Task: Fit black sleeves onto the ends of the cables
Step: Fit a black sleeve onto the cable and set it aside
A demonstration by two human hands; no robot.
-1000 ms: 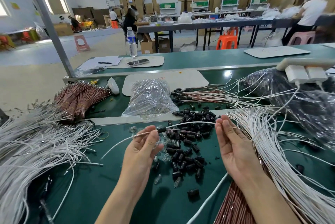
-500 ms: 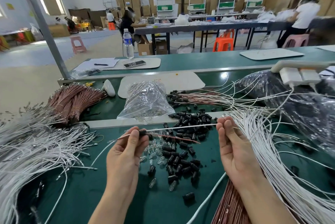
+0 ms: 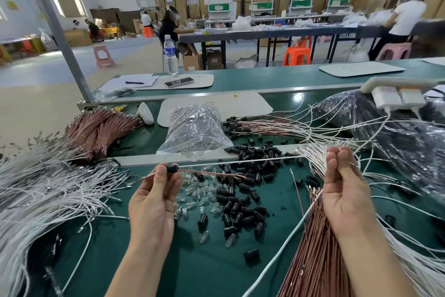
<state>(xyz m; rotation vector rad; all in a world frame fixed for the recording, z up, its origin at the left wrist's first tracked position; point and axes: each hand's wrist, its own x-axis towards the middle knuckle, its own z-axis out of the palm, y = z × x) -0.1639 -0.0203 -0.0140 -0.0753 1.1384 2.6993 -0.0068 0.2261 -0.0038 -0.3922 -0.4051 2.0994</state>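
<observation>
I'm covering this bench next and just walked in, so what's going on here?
A person at the green bench is fitting sleeves onto cables. The left hand pinches a black sleeve. A white cable runs straight from it to the right hand, which pinches the cable further along. A copper cable seems to stick out of the sleeve on both sides. A pile of loose black sleeves lies on the bench between the hands.
</observation>
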